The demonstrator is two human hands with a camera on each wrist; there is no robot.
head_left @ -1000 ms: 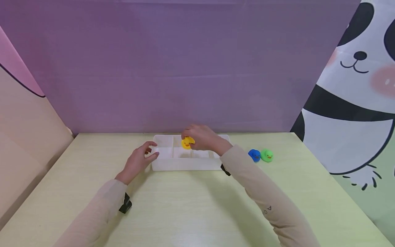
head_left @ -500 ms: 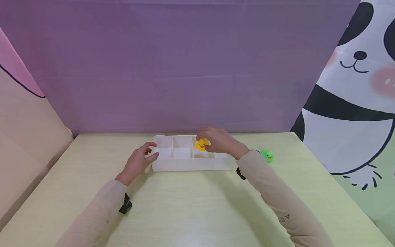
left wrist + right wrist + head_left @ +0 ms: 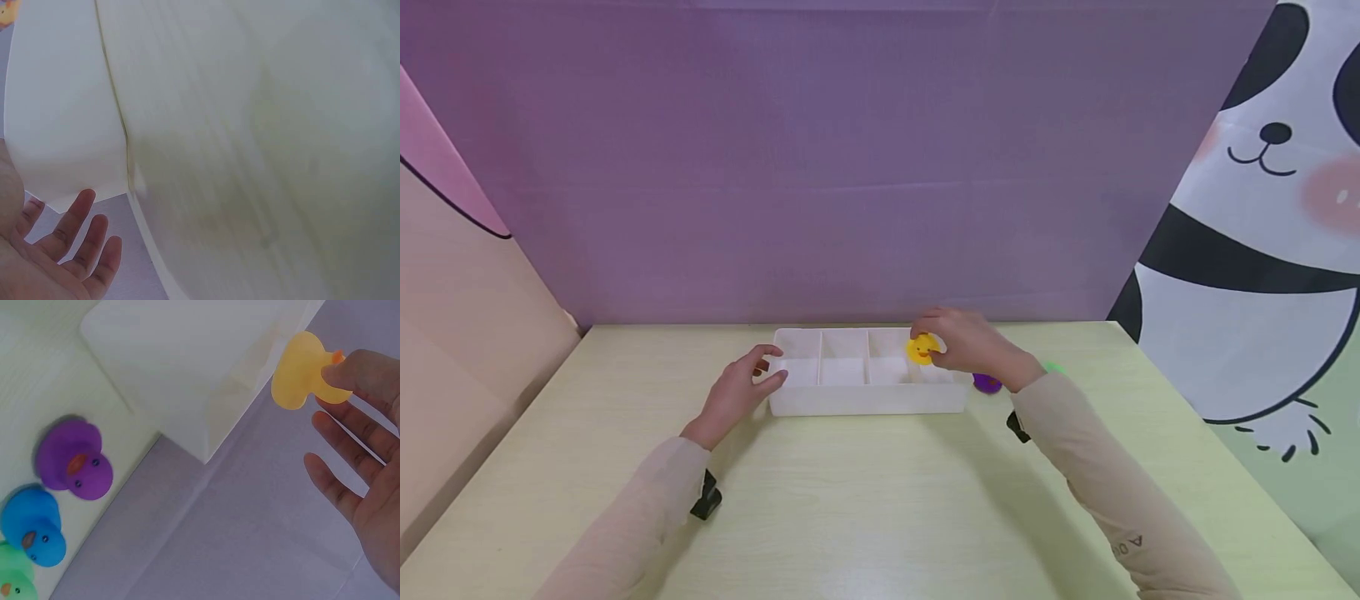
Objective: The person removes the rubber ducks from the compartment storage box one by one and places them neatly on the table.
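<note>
A yellow rubber duck (image 3: 922, 349) is pinched between the thumb and fingers of my right hand (image 3: 970, 342), above the right end of a white divided box (image 3: 865, 400). In the right wrist view the duck (image 3: 300, 372) shows beside the box's rim, its other fingers spread loosely apart from it. At the box's left end, my left hand (image 3: 737, 387) rests with thumb and index finger by the edge, fingers relaxed. The left wrist view shows that hand (image 3: 56, 256) close to the box's end wall (image 3: 69, 169); whether it touches cannot be made out.
Right of the box sit a purple duck (image 3: 69, 456), a blue duck (image 3: 34, 522) and a green duck (image 3: 15, 569) in a row on the light wooden table (image 3: 850, 500). My right arm partly covers them in the head view. A purple cloth (image 3: 850, 167) hangs behind.
My right hand has carried the yellow duck rightward over the box, from the second compartment toward the right end. The purple duck has come into sight. My left hand has stayed still.
</note>
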